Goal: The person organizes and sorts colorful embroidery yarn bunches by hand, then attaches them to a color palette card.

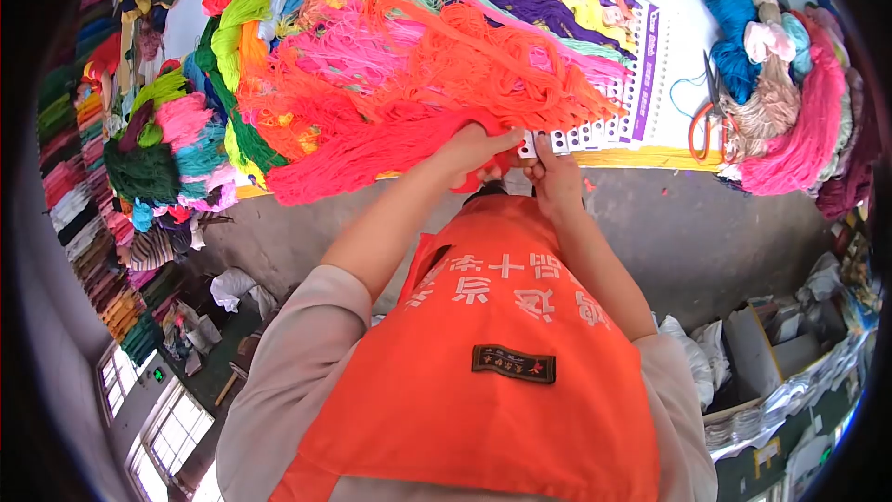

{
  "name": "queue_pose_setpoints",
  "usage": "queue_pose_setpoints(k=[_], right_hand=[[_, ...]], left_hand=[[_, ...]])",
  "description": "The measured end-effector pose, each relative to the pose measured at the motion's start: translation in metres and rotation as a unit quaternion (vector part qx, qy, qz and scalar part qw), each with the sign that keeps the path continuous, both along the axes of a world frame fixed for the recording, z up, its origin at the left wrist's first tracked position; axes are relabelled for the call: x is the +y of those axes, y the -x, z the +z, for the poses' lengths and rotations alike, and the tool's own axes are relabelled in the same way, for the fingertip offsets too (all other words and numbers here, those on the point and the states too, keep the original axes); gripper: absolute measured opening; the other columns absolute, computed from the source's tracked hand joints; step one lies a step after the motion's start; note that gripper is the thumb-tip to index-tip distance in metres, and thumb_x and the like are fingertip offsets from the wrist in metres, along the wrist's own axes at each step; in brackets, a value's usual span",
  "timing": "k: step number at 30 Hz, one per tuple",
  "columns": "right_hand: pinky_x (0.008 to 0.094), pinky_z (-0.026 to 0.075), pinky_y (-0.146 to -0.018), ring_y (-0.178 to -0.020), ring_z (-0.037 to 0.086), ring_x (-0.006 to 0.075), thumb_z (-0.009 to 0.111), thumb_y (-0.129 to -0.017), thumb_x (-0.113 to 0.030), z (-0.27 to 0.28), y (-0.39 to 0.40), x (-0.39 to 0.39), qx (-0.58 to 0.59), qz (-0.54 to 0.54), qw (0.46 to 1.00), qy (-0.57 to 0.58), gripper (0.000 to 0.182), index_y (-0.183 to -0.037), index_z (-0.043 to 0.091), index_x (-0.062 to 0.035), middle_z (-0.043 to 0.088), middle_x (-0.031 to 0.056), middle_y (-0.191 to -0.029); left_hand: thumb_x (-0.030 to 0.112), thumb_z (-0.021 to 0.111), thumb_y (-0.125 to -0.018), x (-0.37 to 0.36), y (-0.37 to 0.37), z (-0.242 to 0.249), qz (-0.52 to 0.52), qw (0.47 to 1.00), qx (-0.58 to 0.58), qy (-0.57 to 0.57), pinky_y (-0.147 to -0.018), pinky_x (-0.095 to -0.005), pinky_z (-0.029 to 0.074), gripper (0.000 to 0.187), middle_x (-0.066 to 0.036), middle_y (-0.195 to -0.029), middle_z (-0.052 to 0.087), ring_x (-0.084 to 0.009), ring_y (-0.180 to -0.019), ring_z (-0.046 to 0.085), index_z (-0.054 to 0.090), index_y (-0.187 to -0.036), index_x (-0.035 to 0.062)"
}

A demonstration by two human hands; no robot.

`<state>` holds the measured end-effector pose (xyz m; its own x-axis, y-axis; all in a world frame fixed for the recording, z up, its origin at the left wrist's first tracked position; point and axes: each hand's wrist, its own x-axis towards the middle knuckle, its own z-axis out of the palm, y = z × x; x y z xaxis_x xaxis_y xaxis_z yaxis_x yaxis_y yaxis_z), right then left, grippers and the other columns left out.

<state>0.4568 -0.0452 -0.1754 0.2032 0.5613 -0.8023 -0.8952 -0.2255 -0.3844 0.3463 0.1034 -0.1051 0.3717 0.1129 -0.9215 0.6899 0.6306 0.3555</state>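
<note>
At the table's front edge, my left hand (471,151) is closed around a bundle of red embroidery thread (372,153), its thumb reaching toward a white card with punched holes (527,145). Close beside it, my right hand (557,182) pinches that card's lower edge between finger and thumb. Several similar punched cards (587,137) lie overlapped to the right, with orange-red thread (483,60) running from their holes across the table. Some of my fingertips are hidden under the thread and card.
Purple-striped cards (644,74) lie right of the work. Orange-handled scissors (708,116) rest near blue thread hanks (729,28). Many coloured hanks (243,33) pile up at left. Thread racks (88,186) stand far left; boxes and bags (757,349) sit on the floor at right.
</note>
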Motion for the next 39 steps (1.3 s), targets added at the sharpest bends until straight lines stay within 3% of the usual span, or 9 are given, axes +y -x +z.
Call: queue_pose_setpoints(k=[12, 19, 25, 26, 28, 29, 31, 35, 39], right_hand=[[0.0246, 0.05, -0.058, -0.053, 0.05, 0.007, 0.065, -0.095, -0.022, 0.021, 0.002, 0.003, 0.039, -0.018, 0.999, -0.006, 0.015, -0.086, 0.061, -0.0114, 0.056, -0.0025, -0.064], [0.0283, 0.049, -0.054, -0.052, 0.047, 0.0102, 0.059, -0.099, -0.022, 0.026, -0.005, 0.01, 0.109, -0.03, 0.992, 0.064, 0.019, -0.088, 0.055, -0.0074, 0.053, -0.0004, -0.064], [0.0289, 0.049, -0.058, -0.055, 0.05, 0.0096, 0.065, -0.095, -0.026, 0.044, -0.021, -0.007, 0.144, 0.183, 0.972, 0.04, 0.026, -0.077, 0.058, -0.0085, 0.053, -0.003, -0.063], [0.0301, 0.048, -0.058, -0.056, 0.053, 0.0115, 0.066, -0.094, -0.024, 0.048, -0.02, -0.006, -0.097, 0.268, 0.957, 0.044, 0.023, -0.08, 0.059, -0.0064, 0.053, -0.0012, -0.062], [0.0348, 0.05, -0.062, -0.067, 0.062, 0.022, 0.067, -0.089, -0.013, 0.055, -0.027, 0.002, -0.536, 0.354, 0.767, 0.001, 0.012, -0.092, 0.062, -0.0024, 0.058, 0.0075, -0.071], [0.0348, 0.05, -0.062, -0.067, 0.062, 0.022, 0.067, -0.089, -0.013, 0.049, -0.032, 0.008, -0.536, 0.357, 0.765, 0.001, 0.012, -0.092, 0.062, -0.0024, 0.058, 0.0075, -0.071], [0.038, 0.051, -0.067, -0.078, 0.063, 0.0308, 0.067, -0.084, -0.007, 0.031, -0.043, 0.026, -0.663, 0.371, 0.629, -0.165, 0.016, -0.098, 0.061, -0.0029, 0.061, 0.0123, -0.088], [0.0416, 0.052, -0.072, -0.087, 0.062, 0.0347, 0.065, -0.081, -0.006, -0.002, -0.054, 0.036, -0.643, 0.471, 0.561, -0.223, 0.022, -0.102, 0.059, -0.0039, 0.059, 0.0132, -0.097], [0.0421, 0.052, -0.073, -0.087, 0.062, 0.0348, 0.065, -0.082, -0.007, -0.01, -0.059, 0.04, -0.656, 0.497, 0.512, -0.247, 0.021, -0.102, 0.058, -0.004, 0.058, 0.0138, -0.097]], left_hand=[[0.021, 0.07, -0.086, 0.01, 0.013, -0.013, -0.1, 0.991, -0.085, 0.002, -0.043, -0.0252, 0.036, 0.017, 0.0, -0.065, 0.06, -0.0081, -0.051, 0.048, 0.068, -0.084, 0.0042], [0.021, 0.066, -0.089, -0.01, 0.006, 0.0, -0.189, 0.956, -0.031, -0.223, -0.046, -0.029, 0.038, 0.016, 0.0, -0.06, 0.054, -0.0097, -0.051, 0.049, 0.067, -0.087, 0.0051], [0.018, 0.063, -0.089, -0.032, 0.023, -0.04, -0.154, 0.914, -0.109, -0.359, -0.05, -0.0327, 0.041, 0.015, -0.005, -0.062, 0.054, -0.0136, -0.052, 0.052, 0.066, -0.089, 0.0027], [0.017, 0.062, -0.09, -0.034, 0.025, -0.046, -0.142, 0.919, -0.096, -0.354, -0.051, -0.0327, 0.041, 0.016, -0.006, -0.063, 0.054, -0.014, -0.053, 0.052, 0.066, -0.09, 0.0026], [0.019, 0.061, -0.09, -0.037, 0.028, -0.054, -0.133, 0.896, -0.138, -0.401, -0.053, -0.0343, 0.043, 0.017, -0.008, -0.065, 0.056, -0.0172, -0.056, 0.055, 0.066, -0.091, 0.0031], [0.02, 0.061, -0.089, -0.038, 0.029, -0.057, -0.127, 0.866, -0.18, -0.45, -0.054, -0.036, 0.045, 0.018, -0.01, -0.068, 0.058, -0.0205, -0.058, 0.058, 0.066, -0.092, 0.0036], [0.022, 0.062, -0.088, -0.038, 0.024, -0.06, -0.15, 0.874, -0.123, -0.446, -0.059, -0.0385, 0.047, 0.018, -0.012, -0.073, 0.06, -0.0256, -0.065, 0.061, 0.066, -0.094, 0.0052], [0.027, 0.064, -0.084, -0.043, 0.024, -0.074, -0.182, 0.839, -0.054, -0.509, -0.072, -0.0445, 0.051, 0.024, -0.016, -0.089, 0.064, -0.0365, -0.087, 0.063, 0.066, -0.101, 0.0096], [0.029, 0.065, -0.083, -0.042, 0.021, -0.085, -0.193, 0.818, -0.051, -0.539, -0.076, -0.0442, 0.051, 0.026, -0.015, -0.093, 0.065, -0.0356, -0.092, 0.063, 0.066, -0.102, 0.0108]])
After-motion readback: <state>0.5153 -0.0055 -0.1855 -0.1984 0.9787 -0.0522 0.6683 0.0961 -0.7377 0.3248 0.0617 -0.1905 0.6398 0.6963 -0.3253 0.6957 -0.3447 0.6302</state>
